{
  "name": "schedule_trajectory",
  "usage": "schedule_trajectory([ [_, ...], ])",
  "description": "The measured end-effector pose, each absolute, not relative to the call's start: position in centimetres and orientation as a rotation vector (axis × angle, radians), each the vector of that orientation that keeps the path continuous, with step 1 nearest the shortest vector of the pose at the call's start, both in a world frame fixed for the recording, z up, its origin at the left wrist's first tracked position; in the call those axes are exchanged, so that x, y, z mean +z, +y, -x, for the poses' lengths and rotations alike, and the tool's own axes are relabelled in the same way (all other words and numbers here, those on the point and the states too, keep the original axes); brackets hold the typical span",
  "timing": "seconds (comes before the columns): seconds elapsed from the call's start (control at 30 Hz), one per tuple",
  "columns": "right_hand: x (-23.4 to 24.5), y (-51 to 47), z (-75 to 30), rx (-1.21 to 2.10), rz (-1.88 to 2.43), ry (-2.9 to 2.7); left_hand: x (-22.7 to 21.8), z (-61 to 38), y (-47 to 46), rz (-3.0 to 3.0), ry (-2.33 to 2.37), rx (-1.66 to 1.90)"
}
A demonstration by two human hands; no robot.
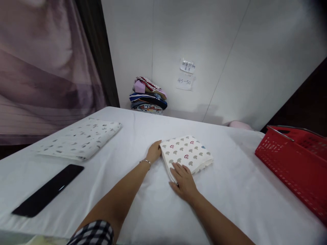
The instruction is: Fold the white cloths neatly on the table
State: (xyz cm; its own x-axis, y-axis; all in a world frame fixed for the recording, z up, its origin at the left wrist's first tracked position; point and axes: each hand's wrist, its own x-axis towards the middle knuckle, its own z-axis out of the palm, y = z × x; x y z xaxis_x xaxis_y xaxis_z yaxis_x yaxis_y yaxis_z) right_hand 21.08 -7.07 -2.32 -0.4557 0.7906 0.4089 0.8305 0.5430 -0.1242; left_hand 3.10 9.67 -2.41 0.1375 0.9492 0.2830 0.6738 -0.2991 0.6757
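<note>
A folded white cloth with a mushroom print (187, 153) lies in the middle of the white table (230, 183). My left hand (153, 152) rests against the cloth's left corner, fingers curled at its edge; a thin bracelet circles that wrist. My right hand (183, 180) lies flat on the cloth's near edge with fingers stretched out. Neither hand lifts the cloth.
A second folded patterned cloth (81, 137) lies at the left. A black phone (48, 190) sits near the front left edge. A red plastic basket (296, 163) stands at the right. A pile of folded fabrics (148, 96) leans against the back wall under paper notes (186, 75).
</note>
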Motion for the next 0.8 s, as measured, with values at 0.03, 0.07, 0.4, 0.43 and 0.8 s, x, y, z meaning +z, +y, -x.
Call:
schedule_trajectory([
  [0.03,-2.3,-7.1,-21.1,-0.117,1.321,-2.36,-2.3,-3.0,10.0,-2.042,1.552,0.964],
  [0.07,-2.3,-7.0,-21.1,-0.106,1.32,-2.358,-2.2,-2.9,10.2,-2.046,1.546,0.959],
  [0.4,-2.4,-6.9,-21.3,-0.039,1.287,-2.385,-2.4,-2.4,11.3,-1.943,1.697,0.944],
  [0.43,-2.4,-6.9,-21.3,-0.035,1.283,-2.389,-2.5,-2.3,11.3,-1.935,1.686,0.938],
  [0.8,-1.8,-6.9,-21.5,0.054,1.276,-2.395,-1.8,-4.1,5.9,-2.167,1.641,1.063],
])
